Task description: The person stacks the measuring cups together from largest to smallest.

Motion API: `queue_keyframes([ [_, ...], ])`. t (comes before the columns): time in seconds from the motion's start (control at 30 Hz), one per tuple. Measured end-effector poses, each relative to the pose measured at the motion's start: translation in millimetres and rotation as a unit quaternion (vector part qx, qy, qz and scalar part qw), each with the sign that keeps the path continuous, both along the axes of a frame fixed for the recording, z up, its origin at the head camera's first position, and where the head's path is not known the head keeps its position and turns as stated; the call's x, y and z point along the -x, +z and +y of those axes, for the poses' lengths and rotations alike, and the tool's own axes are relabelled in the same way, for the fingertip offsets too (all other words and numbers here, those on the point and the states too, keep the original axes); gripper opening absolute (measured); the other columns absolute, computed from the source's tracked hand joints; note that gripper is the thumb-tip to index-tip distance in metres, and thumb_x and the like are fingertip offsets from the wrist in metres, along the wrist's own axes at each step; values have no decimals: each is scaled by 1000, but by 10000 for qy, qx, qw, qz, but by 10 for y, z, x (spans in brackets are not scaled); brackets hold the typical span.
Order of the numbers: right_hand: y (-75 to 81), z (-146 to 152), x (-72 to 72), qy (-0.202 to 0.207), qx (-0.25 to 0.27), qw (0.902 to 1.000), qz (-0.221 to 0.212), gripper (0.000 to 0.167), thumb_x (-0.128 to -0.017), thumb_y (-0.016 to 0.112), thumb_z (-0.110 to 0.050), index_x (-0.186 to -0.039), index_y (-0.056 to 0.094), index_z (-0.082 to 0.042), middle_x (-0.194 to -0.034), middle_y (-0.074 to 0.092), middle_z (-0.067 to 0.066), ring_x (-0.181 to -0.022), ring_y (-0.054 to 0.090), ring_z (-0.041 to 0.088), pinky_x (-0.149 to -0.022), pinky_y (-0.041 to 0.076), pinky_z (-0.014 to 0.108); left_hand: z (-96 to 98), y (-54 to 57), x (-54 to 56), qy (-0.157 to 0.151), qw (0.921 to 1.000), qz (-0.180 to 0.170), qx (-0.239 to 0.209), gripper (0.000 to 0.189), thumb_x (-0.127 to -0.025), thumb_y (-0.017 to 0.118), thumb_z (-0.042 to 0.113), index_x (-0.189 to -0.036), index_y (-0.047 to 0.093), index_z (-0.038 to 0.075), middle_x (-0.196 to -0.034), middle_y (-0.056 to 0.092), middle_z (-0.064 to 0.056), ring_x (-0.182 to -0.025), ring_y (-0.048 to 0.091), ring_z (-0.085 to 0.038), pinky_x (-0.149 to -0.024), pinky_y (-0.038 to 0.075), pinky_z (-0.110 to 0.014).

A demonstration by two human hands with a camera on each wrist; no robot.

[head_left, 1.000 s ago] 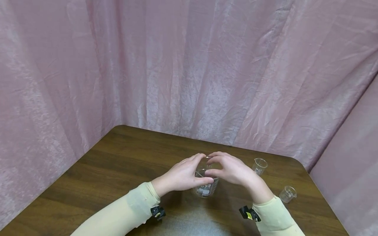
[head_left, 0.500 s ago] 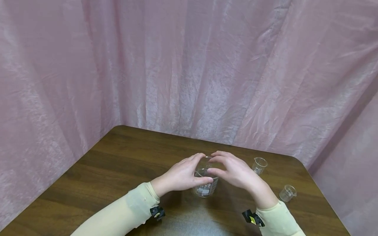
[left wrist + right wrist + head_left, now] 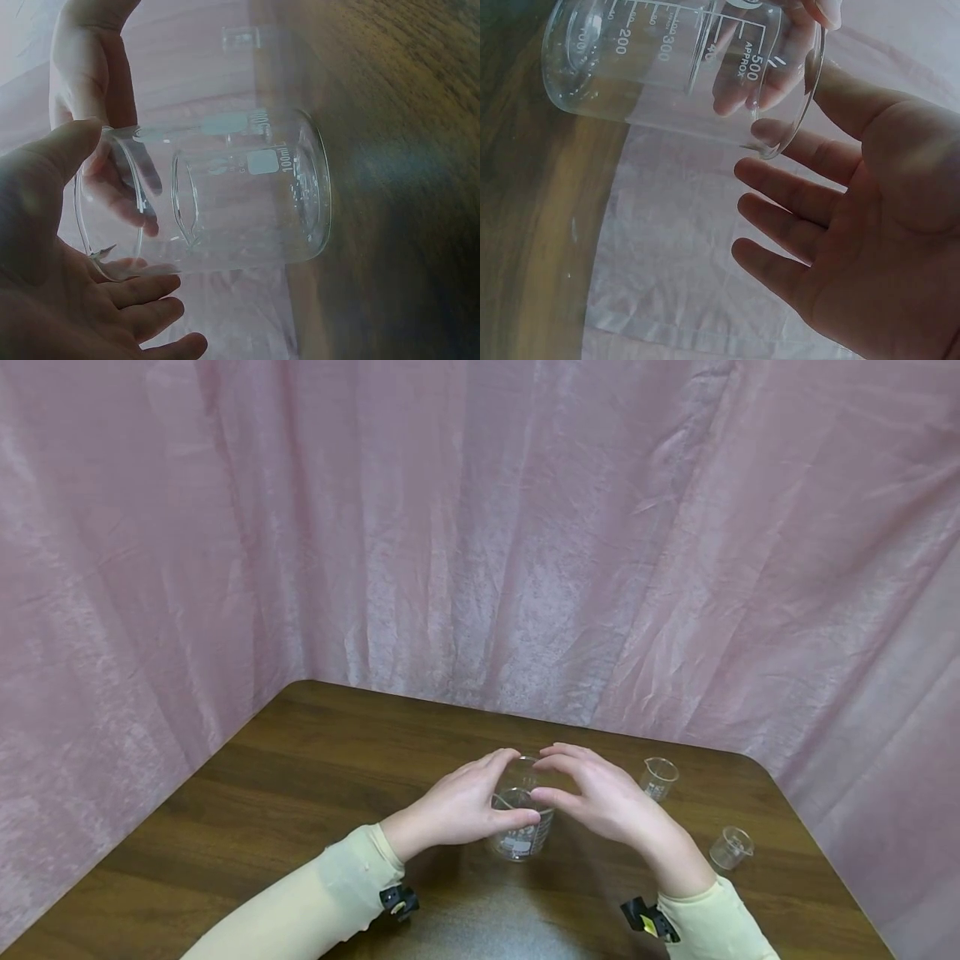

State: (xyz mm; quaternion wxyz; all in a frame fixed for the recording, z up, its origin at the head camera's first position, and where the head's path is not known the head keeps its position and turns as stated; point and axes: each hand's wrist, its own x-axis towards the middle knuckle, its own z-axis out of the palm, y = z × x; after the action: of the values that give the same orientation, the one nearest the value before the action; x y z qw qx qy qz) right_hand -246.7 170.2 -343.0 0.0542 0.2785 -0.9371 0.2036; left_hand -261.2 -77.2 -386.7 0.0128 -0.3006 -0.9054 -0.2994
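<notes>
Now my left hand (image 3: 465, 810) curls round the large beaker (image 3: 519, 845), likely steadying it well inside the table's (image 3: 337, 760) far edge, my loosely spread right hand (image 3: 603, 797) gripping nothing.

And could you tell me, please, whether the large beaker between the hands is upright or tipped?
Upright: the large beaker stands with its base on the table and its open rim uppermost.

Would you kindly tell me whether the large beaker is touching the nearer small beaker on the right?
Apart: in the head view, table surface lies between the large beaker and the nearer small beaker.
</notes>
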Motion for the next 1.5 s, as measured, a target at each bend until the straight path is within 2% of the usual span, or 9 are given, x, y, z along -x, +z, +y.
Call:
queue_keyframes([
  [0.2, -2, 24, 8, 49, 42, 9999, 80, 52, -104, 76, -46, -144, 72, -14, -158, 61, 10, -151, 51, 35, -116, 46, 63, -13, -7, 2, 7, 10000, 19, -17, 92, -97, 72, 70, -163, 46, 11, -159, 58, -7, -136, 63, -30, -109, 54, -55],
  [0.47, 32, 58, -12, -110, 142, 9998, -4, 64, -103, 77, -49, -156, 62, -16, -160, 59, 11, -150, 52, 37, -116, 44, 66, 2, -17, 11, -78, 9998, 161, -123, 84, -97, 74, 68, -156, 51, 13, -141, 66, -1, -121, 68, -24, -98, 58, -50],
  [0.7, 53, 75, 2, -241, 129, 9996, -35, 72, -105, 74, -52, -164, 53, -18, -163, 56, 11, -152, 49, 38, -118, 42, 66, -8, -26, 13, -9, 9999, 77, -71, 93, -97, 72, 71, -163, 46, 9, -157, 60, -7, -135, 63, -30, -108, 55, -55],
  [1.0, 86, 111, 28, -364, 126, 9993, 29, 77, -106, 72, -53, -169, 46, -16, -169, 48, 13, -157, 43, 38, -120, 40, 67, -24, -31, 23, 7, 10000, 63, -5, 94, -98, 72, 70, -164, 45, 9, -161, 57, -9, -138, 62, -30, -110, 53, -55],
  [1.17, 88, 149, 25, -451, 51, 9988, 194, 78, -107, 69, -55, -169, 45, -14, -171, 45, 14, -158, 40, 39, -120, 38, 69, -24, -28, 22, -2, 10000, 63, -61, 93, -97, 74, 69, -163, 46, 10, -158, 59, -10, -137, 62, -30, -108, 54, -55],
  [1.4, 95, 206, 43, -505, 61, 9981, 361, 78, -109, 67, -53, -168, 45, -9, -172, 43, 17, -161, 36, 41, -125, 33, 66, -21, -32, 14, -2, 9998, 145, -119, 89, -96, 75, 68, -160, 50, 12, -148, 65, -5, -129, 66, -26, -103, 57, -52],
  [1.5, 105, 227, 55, -559, 41, 9975, 435, 78, -109, 66, -54, -168, 45, -7, -172, 44, 17, -161, 35, 41, -126, 32, 65, -23, -24, 8, 10, 9999, 116, -127, 89, -96, 76, 68, -160, 49, 12, -150, 64, -5, -130, 65, -26, -104, 57, -52],
])
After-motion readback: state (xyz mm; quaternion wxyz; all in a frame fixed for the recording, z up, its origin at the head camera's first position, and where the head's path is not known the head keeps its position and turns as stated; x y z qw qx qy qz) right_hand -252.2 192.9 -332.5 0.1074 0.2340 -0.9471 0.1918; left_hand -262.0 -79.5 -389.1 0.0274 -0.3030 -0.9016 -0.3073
